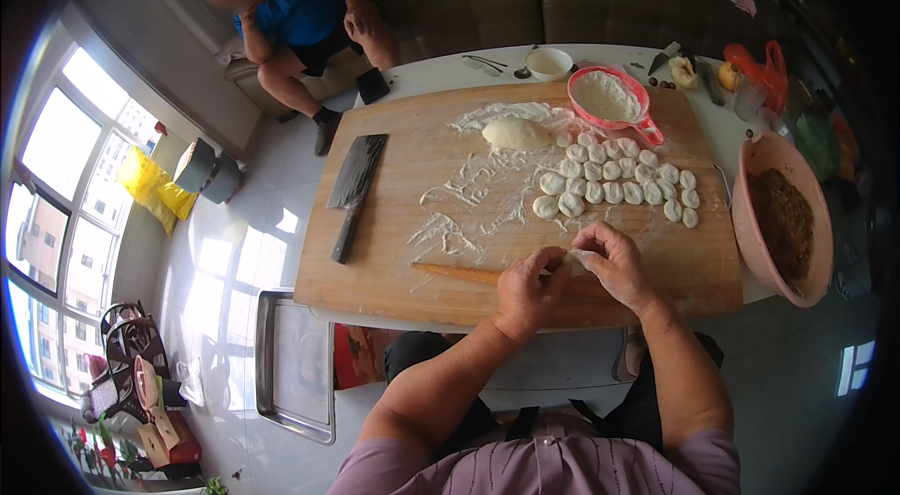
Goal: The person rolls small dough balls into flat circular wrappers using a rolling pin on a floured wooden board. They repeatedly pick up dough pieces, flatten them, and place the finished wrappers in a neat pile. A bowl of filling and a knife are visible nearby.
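My left hand (529,290) and my right hand (620,268) meet above the near edge of a wooden board (394,214). Their fingertips pinch a small pale piece of dough (578,261), mostly hidden by the fingers. Under my left hand lies a tapered wooden rolling pin (457,273), its right part covered. Beyond my right hand, several small rounded dough pieces (613,193) sit in rough rows. A larger lump of dough (517,134) rests on scattered flour (460,189) farther back. At the board's left lies a cleaver (357,189), handle towards me.
A pink basin (747,214) of brown filling stands right of the board. Behind are a red-rimmed flour container (608,98), a white bowl (548,64) and a red plastic bag (773,80). A person (299,10) sits at the far left. A metal tray (295,365) is below left.
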`<state>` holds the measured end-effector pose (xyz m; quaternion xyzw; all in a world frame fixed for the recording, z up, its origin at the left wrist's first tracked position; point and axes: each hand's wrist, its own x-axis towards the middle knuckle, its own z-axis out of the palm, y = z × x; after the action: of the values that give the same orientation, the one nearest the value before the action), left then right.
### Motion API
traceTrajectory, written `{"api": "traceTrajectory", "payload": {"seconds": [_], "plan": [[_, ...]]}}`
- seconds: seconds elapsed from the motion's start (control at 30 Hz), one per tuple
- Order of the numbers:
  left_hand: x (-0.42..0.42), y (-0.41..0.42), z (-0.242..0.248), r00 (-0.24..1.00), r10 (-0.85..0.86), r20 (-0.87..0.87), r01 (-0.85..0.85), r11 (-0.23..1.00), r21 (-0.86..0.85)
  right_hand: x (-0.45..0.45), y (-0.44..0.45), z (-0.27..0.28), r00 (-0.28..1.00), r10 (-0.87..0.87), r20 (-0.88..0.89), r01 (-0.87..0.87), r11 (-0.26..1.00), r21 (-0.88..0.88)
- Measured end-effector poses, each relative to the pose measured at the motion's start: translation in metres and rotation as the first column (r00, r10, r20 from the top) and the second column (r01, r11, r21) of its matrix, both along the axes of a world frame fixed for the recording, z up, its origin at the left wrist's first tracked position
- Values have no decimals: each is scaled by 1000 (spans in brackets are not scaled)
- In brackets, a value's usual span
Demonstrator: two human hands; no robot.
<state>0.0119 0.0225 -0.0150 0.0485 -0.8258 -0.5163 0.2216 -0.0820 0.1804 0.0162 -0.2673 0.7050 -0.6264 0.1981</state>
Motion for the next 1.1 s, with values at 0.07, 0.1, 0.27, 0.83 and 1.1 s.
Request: {"api": "traceTrajectory", "payload": {"seconds": [0.07,0.1,0.27,0.83,1.1], "plan": [[-1,0,-1,1000,6,-20,-6,1000,-1,1,0,1,1000,14,16,-14,1000,7],[-1,0,0,1000,7,-23,-7,1000,-1,1,0,1,1000,19,22,-19,1000,13],[0,0,2,998,22,-55,-22,1000,-6,3,-2,4,995,89,52,-90,995,33],[0,-3,2,999,-8,-31,8,1000,-20,3,-1,0,997,78,22,-78,997,13],[0,-5,5,1000,-24,18,26,995,-100,4,0,0,998,19,55,-19,1000,2]]}}
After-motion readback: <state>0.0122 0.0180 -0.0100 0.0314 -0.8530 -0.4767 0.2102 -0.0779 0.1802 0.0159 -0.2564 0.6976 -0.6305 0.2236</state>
